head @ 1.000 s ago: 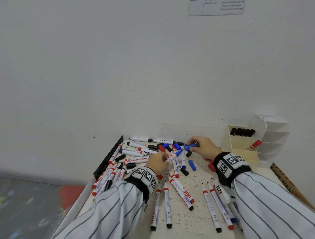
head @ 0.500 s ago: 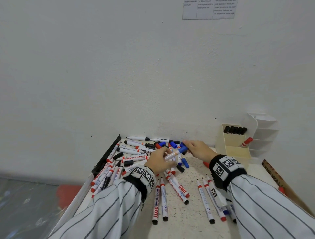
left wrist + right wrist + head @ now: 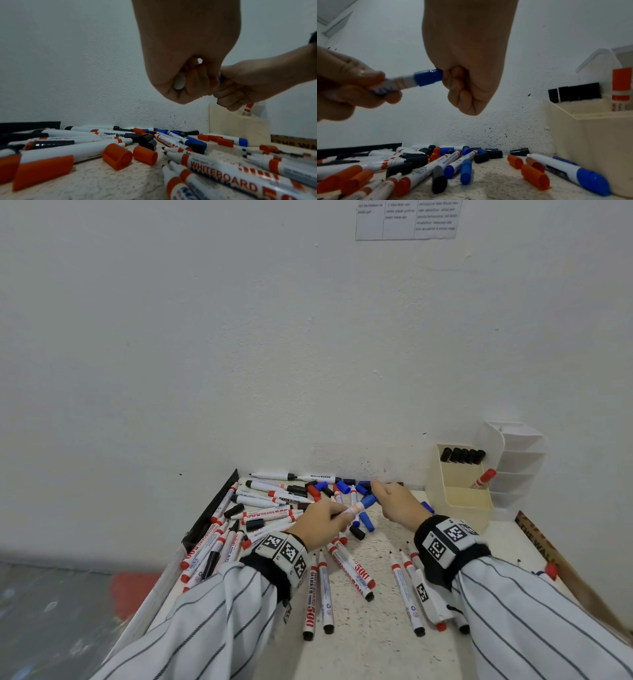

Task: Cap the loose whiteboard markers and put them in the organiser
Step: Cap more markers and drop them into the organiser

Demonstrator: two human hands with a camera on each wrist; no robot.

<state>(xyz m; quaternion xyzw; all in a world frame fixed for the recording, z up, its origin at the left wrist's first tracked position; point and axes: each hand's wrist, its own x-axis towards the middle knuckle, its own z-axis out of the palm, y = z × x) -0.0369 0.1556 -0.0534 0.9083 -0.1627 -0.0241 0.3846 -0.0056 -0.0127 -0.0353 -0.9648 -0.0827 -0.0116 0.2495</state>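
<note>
Both hands have lifted off the pile, and the blue cap (image 3: 428, 77) now sits on the marker (image 3: 354, 509) between them. Left hand (image 3: 323, 522) grasps the barrel; right hand (image 3: 399, 501) pinches the cap's end, plain only in the right wrist view. Organiser (image 3: 459, 491) stands at the surface's (image 3: 373, 652) back right corner, with bare room in front. Left wrist view hides most of the marker.

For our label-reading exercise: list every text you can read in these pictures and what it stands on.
"WHITEBOARD", with a large red "5": marker barrel near the left wrist camera.
"WHITE BOARD": marker by the wall.
"500": marker on the table.
"THE WAL", cut off: cardboard strip.
Wall notice: too blurred to read.
</note>
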